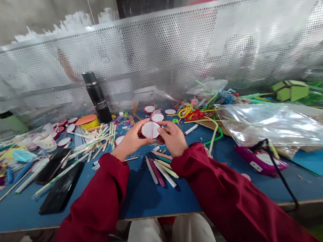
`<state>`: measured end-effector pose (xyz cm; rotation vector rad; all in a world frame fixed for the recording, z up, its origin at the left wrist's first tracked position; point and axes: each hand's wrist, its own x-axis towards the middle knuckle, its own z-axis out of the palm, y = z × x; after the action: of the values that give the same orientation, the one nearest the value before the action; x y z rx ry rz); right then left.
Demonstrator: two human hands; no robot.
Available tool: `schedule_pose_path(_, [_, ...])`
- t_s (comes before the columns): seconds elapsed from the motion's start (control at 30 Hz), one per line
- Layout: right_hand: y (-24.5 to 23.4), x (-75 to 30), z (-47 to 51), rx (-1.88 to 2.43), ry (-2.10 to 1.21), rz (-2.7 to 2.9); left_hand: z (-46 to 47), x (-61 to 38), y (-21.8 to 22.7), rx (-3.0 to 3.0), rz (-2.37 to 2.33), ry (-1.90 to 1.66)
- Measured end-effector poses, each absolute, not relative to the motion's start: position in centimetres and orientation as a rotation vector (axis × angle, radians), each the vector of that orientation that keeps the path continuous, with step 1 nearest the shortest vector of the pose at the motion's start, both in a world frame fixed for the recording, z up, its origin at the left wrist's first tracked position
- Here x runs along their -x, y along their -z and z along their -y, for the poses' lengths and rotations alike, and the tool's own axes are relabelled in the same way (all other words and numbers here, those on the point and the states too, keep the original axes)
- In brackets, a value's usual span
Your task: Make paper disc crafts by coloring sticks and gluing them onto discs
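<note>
Between my two hands, above the middle of the table, is a white disc with a red rim (150, 130). My left hand (133, 138) grips its left edge, thumb in front and fingers behind. On the right edge, my right hand (172, 136) pinches it between thumb and fingers. A faint line runs down the disc's face. Just behind it shows a second white disc with a red rim (157, 117); whether the two touch I cannot tell. Several felt-tip pens (163, 173) lie fanned out on the table below my hands.
A black bottle (98, 98) stands at the back left, near wooden sticks (99, 140). Left lie a phone (53, 165) and a black flat case (61, 189). To the right are pipe cleaners (208, 108), clear plastic bags (276, 120) and a purple box (260, 159). A perforated metal screen (158, 56) borders the back.
</note>
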<state>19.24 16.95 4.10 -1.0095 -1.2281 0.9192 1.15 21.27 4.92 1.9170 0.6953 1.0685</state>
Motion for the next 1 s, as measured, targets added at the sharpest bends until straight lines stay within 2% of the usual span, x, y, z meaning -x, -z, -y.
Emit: schedule_pose_path(1.0, [-4.0,-19.2,-16.9,0.986,-0.92,1.234,-20.4,-0.8,-6.0,-2.251,-0.798,-1.072])
